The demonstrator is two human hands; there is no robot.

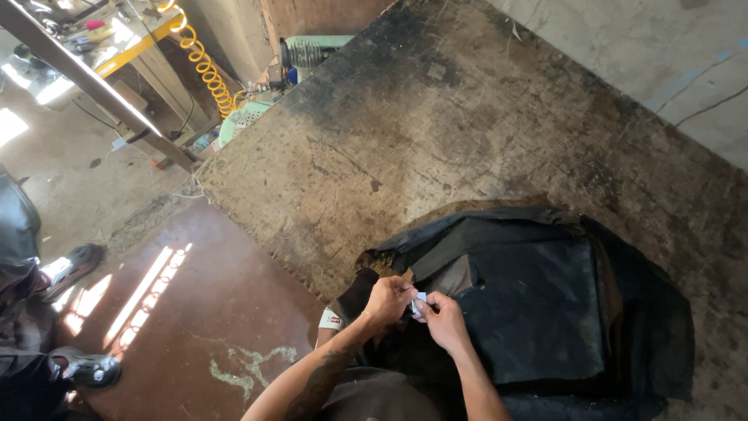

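- The surface is the largest thing here: a wide, worn wooden top, dark with stains, which fills most of the view and reaches to the wall at the upper right.
- On its near right part lies the black cover, a big piece of dark material with folded flaps and a flatter panel in the middle. It lies spread out, and its near edge comes up to the person's body, so both hands can work over it without a long reach.
- To the left, lower than the surface, is the reddish-brown floor with stripes of sunlight on it. Another person's shoes stand there at the left edge, well apart from the work.
- At the far upper left hangs a yellow coiled hose, near a workbench with small tools; these are too small to name.
- The left hand and the right hand meet close together above the near-left edge of the black cover.
- Both hands are closed in a pinch on a small pale object, held between the fingertips. It is probably held with two hands because it is so small, and it is kept just above the cover. I cannot tell what the object is.
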